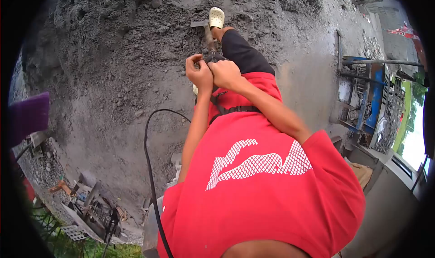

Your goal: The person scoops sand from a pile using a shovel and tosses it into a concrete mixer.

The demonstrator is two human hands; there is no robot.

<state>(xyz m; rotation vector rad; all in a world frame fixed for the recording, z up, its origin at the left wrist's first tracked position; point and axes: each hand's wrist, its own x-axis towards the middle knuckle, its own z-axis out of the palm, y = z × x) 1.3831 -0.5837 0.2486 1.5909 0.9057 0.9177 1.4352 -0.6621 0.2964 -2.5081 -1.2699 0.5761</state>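
Note:
My left hand [200, 73] is raised in front of my waist with its fingers curled. Beside it, my right hand [225, 73] is closed with the knuckles up. Both meet at a small dark thing [214, 57], too hidden to name. Just beyond it, a tool with a brownish shaft [210, 38] and a flat grey crosswise head [198, 24] points away from me, next to my foot in a cream clog [216, 17]. Whether either hand grips this shaft is hidden.
Loose grey gravelly soil [113, 72] spreads ahead and left. A black cable [146, 154] loops up along my left side. Blue metal machinery [375, 97] stands at right, near a grey wall [385, 203]. Scrap and metal parts [97, 208] lie at lower left.

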